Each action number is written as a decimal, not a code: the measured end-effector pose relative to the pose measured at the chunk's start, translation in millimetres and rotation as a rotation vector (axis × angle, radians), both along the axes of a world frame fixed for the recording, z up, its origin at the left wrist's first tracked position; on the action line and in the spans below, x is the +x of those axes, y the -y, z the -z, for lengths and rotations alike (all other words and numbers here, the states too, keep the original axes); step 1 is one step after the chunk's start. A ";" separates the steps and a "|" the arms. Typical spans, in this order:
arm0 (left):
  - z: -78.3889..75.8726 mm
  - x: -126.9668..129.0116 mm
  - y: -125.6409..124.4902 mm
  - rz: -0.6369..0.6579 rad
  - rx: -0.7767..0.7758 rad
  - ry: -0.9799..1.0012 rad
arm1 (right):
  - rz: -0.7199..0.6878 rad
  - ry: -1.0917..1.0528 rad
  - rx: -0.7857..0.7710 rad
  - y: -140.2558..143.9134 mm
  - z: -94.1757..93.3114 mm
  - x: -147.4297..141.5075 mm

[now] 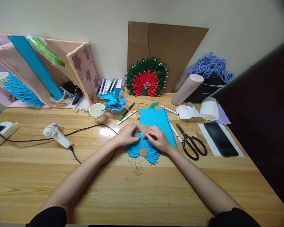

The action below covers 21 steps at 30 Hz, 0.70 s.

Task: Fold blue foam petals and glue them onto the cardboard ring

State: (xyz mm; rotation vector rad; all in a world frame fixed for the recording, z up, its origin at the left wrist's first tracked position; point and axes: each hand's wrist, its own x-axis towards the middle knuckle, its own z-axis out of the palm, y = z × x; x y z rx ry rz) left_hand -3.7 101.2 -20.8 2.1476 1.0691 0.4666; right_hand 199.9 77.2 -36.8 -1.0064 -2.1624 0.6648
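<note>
On a scuffed wooden table (61, 176), a white glue gun (55, 134) trails its black cord toward a paper cup (97, 111) and a clear bowl of folded blue pieces (114, 102). At centre, the left hand (126, 134) and right hand (159, 138) press curled fingertips on a fan of pointed blue paper petals (142, 153) glued round a brown card core, gripping nothing fully. Just behind lies a flat blue sheet (159, 121); to the right, black scissors (191, 142) and a glossy dark phone (220, 138). A red-and-green fan (146, 78) leans on cardboard behind.
</note>
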 end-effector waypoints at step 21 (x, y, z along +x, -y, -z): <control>0.5 3.2 -3.0 -0.034 -0.016 -0.013 | 0.067 -0.047 -0.154 -5.3 -2.0 -0.9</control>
